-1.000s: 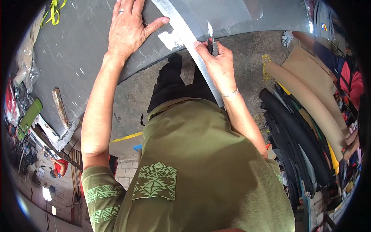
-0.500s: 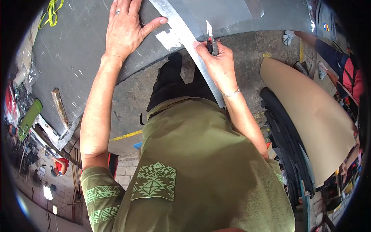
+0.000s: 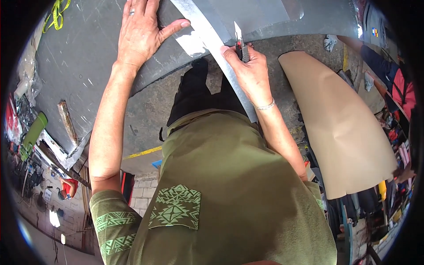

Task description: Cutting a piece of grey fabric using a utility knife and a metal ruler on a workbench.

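Observation:
My left hand [image 3: 140, 37] lies flat on the dark work table [image 3: 97, 57], thumb stretched out beside a long metal straightedge [image 3: 207, 37]. Its fingertips pass out of the picture at the top. My right hand [image 3: 251, 77] is closed round a utility knife [image 3: 242, 49], whose bare blade points up and away from me. The right thumb presses on the straightedge, which reaches from the table over its near edge toward my waist. A grey translucent sheet [image 3: 258, 15] lies on the table right of the straightedge. A pale patch [image 3: 191, 43] shows left of it.
A large tan sheet [image 3: 342, 128] stands at my right, with a blurred hand [image 3: 404, 173] at its lower corner. Another person's dark sleeve [image 3: 375, 59] is at far right. A yellow tape measure [image 3: 56, 15] and a worn stick [image 3: 67, 121] lie on the table's left.
The tan sheet has swung left, closer to me, and now covers much of the dark rolled material beside it. My hands, the knife and the straightedge have hardly moved.

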`<action>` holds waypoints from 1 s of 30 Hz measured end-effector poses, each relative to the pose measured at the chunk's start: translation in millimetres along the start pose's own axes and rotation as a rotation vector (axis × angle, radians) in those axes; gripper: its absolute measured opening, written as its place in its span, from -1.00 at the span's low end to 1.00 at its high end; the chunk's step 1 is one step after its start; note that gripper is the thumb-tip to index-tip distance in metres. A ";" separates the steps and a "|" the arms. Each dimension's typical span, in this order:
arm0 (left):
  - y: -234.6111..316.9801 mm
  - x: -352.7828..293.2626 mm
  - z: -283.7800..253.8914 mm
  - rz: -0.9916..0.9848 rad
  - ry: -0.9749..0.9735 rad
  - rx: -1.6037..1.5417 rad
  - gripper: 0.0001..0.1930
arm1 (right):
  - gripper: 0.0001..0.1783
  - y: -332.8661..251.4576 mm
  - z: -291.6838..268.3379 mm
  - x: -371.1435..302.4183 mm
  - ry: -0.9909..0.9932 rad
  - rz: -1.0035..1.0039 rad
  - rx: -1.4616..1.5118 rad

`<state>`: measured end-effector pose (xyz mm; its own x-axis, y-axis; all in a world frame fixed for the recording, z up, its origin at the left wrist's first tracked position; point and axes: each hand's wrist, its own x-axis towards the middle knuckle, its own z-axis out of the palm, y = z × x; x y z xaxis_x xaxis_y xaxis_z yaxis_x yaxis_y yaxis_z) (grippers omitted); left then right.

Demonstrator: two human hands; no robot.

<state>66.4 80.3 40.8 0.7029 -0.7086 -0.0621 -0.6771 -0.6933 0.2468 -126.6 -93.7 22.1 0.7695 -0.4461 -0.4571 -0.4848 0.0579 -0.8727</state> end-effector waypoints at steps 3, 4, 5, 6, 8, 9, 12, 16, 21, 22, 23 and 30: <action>0.0 0.4 -0.1 0.000 0.000 0.003 0.07 | -0.73 0.4 -1.1 0.5 -0.005 0.014 -0.016; -0.1 0.6 -0.1 0.001 0.001 0.008 0.07 | -0.73 0.6 -1.5 0.8 -0.012 0.034 -0.031; 0.0 0.7 -0.2 -0.001 0.000 0.007 0.07 | -0.73 1.6 -1.6 0.9 -0.013 0.035 -0.032; 0.1 0.8 -0.3 -0.002 -0.001 0.003 0.07 | -0.72 3.0 -1.6 1.2 -0.011 0.014 -0.028; 0.1 0.5 0.0 -0.004 -0.003 -0.002 0.07 | -0.72 3.6 -1.7 1.3 -0.011 -0.006 -0.025; 0.1 0.3 0.2 -0.003 0.005 0.001 0.07 | -0.71 3.1 -1.8 1.1 -0.015 0.007 -0.030; 0.9 0.3 0.3 -0.002 0.011 0.000 0.06 | -0.71 5.2 -1.6 1.0 -0.011 0.011 -0.033; -0.2 -0.3 0.5 0.005 0.016 -0.005 0.06 | -0.71 5.7 -2.3 1.0 -0.024 0.038 -0.031; -0.7 0.1 1.7 -0.003 0.006 -0.007 0.07 | -0.71 3.7 -1.9 1.2 -0.024 0.045 -0.023; -1.5 0.2 2.3 -0.002 0.007 -0.011 0.07 | -0.71 2.6 -1.4 1.2 -0.020 0.051 -0.021; -1.2 0.5 1.6 -0.001 0.010 -0.009 0.07 | -0.71 2.3 -1.8 1.3 -0.019 0.048 -0.021; -1.4 2.6 -2.4 -0.006 0.009 0.005 0.07 | -0.72 -6.7 -2.2 1.3 -0.022 0.071 -0.055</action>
<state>69.8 79.7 42.7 0.7086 -0.7034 -0.0552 -0.6742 -0.6980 0.2414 -123.3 -96.6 27.7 0.7412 -0.4229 -0.5213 -0.5598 0.0392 -0.8277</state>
